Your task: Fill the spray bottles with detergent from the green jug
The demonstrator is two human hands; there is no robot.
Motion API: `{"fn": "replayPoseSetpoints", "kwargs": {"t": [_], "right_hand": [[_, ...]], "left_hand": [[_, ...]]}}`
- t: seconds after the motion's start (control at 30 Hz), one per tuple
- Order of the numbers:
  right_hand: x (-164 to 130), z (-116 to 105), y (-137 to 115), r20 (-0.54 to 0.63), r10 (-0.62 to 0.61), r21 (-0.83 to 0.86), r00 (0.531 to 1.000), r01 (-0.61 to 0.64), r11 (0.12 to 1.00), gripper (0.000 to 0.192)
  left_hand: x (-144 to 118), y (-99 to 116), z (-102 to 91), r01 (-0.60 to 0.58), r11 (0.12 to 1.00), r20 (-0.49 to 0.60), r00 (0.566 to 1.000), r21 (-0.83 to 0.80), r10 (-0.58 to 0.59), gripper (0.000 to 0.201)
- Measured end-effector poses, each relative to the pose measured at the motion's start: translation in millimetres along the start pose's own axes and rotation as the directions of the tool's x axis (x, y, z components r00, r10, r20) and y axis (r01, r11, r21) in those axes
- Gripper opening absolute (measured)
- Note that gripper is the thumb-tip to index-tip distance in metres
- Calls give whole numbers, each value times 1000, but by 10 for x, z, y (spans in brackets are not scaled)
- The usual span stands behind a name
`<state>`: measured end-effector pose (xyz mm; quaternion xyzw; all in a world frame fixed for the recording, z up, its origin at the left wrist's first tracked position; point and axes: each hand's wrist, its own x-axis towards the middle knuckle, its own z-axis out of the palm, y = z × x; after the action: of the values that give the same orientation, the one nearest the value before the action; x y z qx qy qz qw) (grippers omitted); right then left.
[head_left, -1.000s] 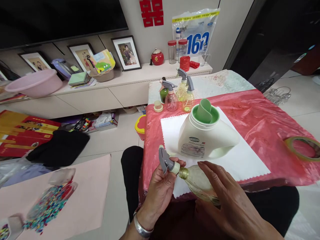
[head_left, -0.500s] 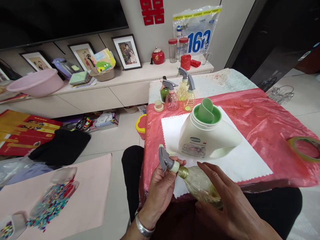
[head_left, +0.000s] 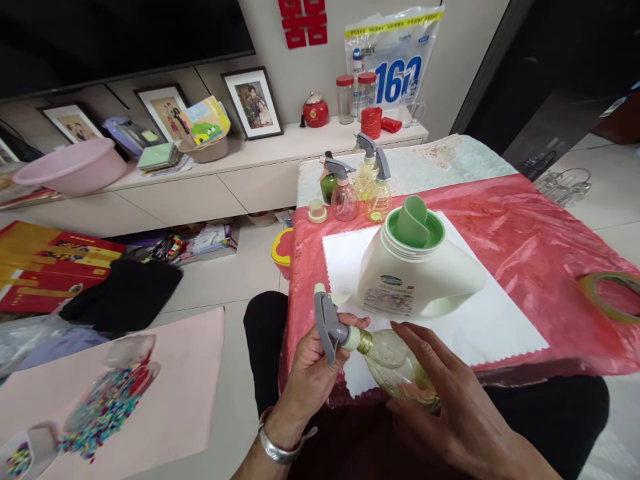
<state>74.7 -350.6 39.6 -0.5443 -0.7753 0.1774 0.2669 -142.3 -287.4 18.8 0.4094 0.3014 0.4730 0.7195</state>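
Spray head (head_left: 330, 327) seated at the neck of the small clear bottle (head_left: 395, 363), apparently being screwed on; how tight, impossible to tell. Four other spray bottles (head_left: 357, 187) already capped at the far edge of the counter (head_left: 525, 233); large detergent jug (head_left: 415, 267) open on the white cloth (head_left: 480, 320). Left hand (head_left: 313, 370) clenched around the spray head, thumb over its collar. Right hand (head_left: 450, 400) wrapped over the bottle's body, fingers loosely curved, holding it tilted above the lap, just off the counter's near edge.
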Motion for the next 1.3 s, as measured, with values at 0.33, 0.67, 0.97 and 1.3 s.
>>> {"fn": "replayPoseSetpoints", "kwargs": {"t": [0.33,0.67,0.97,1.3], "right_hand": [[2,-9,0,-38,-15,43,999,16,999,67],[14,30,-41,-48,-42,16,998,43,999,71],[16,-1,40,97,97,450,991,-131,883,72],[6,186,134,497,298,867,815,-478,-140,65]], "left_hand": [[20,-13,105,43,989,19,999,-138,-41,27],[-5,-27,137,82,973,-50,994,-215,-95,30],[-17,7,133,122,981,50,992,-153,-116,30],[-95,-126,331,195,883,23,979,-426,-205,33]]}}
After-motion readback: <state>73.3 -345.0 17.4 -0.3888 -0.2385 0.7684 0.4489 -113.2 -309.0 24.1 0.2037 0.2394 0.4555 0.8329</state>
